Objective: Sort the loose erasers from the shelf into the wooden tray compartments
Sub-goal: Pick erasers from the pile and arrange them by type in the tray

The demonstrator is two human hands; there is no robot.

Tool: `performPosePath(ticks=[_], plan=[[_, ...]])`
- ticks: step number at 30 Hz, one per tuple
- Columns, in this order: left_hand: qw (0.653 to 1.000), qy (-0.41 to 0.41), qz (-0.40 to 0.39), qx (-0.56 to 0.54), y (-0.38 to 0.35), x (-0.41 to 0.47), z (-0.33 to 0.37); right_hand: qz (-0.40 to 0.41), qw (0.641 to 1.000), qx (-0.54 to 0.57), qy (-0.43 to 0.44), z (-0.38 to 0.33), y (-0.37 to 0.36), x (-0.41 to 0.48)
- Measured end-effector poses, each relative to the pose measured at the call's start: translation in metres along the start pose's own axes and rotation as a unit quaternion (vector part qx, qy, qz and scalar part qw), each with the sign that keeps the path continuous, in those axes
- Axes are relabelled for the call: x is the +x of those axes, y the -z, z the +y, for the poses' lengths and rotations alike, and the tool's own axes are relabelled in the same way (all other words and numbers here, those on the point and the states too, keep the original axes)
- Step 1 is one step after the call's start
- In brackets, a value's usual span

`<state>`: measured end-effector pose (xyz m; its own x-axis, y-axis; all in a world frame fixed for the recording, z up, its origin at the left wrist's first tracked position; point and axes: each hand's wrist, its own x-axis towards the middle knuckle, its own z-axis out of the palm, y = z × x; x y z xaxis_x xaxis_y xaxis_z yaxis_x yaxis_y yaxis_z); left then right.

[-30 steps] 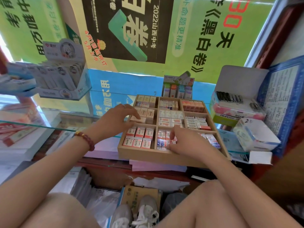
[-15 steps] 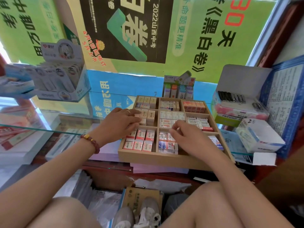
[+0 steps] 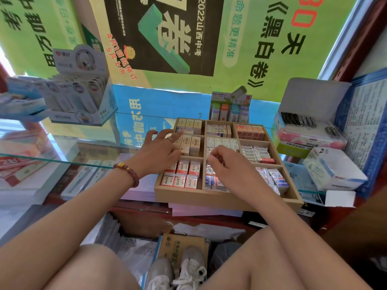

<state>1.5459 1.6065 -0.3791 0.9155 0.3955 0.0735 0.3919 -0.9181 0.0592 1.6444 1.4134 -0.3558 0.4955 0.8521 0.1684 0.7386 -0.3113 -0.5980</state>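
Note:
A wooden tray (image 3: 209, 198) with nine compartments lies on the glass shelf, and each compartment holds packed erasers. Beige erasers (image 3: 195, 143) fill the left middle compartment and red-and-white ones (image 3: 182, 174) the front left. Blue-and-white erasers (image 3: 213, 183) lie in the front middle. My left hand (image 3: 159, 153) is spread over the left column, its fingertips touching the beige erasers. My right hand (image 3: 230, 170) hovers over the middle column with fingers curled downward. Whether it holds an eraser is hidden by its knuckles.
A pen display box (image 3: 83, 101) stands at the back left and a small display of correction tapes (image 3: 230, 109) stands behind the tray. An open box of clips (image 3: 303, 130) and a white-and-blue box (image 3: 330, 170) stand right of the tray. The glass shelf edge (image 3: 52, 160) runs leftward.
My right hand has risen from the front middle compartment toward the centre one, fingers curling in. My left hand has shifted slightly farther back along the left column.

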Motion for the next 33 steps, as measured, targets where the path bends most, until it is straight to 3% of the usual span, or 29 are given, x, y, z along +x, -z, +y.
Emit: performPosePath(ticks=[4,11,16,22,26,30,33], plan=[[1.0,0.01,-0.006,0.008,0.0,0.002,0.003,-0.029,0.999,-0.023,-0.012,0.002,0.001,-0.002],[0.97,0.052,0.173,-0.163,0.008,0.001,-0.003,-0.054,0.998,-0.026,-0.022,0.004,0.0,0.002],[0.979,0.056,0.146,-0.129,0.0,-0.005,-0.016,-0.038,0.989,-0.137,0.038,-0.001,-0.006,0.007],[0.99,0.005,0.133,-0.034,-0.003,-0.016,-0.024,-0.01,0.939,-0.33,0.095,-0.016,-0.019,0.016],[0.983,-0.046,0.153,-0.087,0.005,-0.027,-0.018,-0.02,0.943,-0.319,0.092,-0.021,-0.022,0.017],[0.975,-0.177,0.062,-0.12,-0.001,-0.038,0.017,-0.024,0.955,-0.286,0.075,-0.016,-0.021,0.019],[0.976,-0.193,0.036,-0.091,-0.008,-0.039,0.023,-0.046,0.978,-0.2,0.041,-0.007,-0.019,0.016]])
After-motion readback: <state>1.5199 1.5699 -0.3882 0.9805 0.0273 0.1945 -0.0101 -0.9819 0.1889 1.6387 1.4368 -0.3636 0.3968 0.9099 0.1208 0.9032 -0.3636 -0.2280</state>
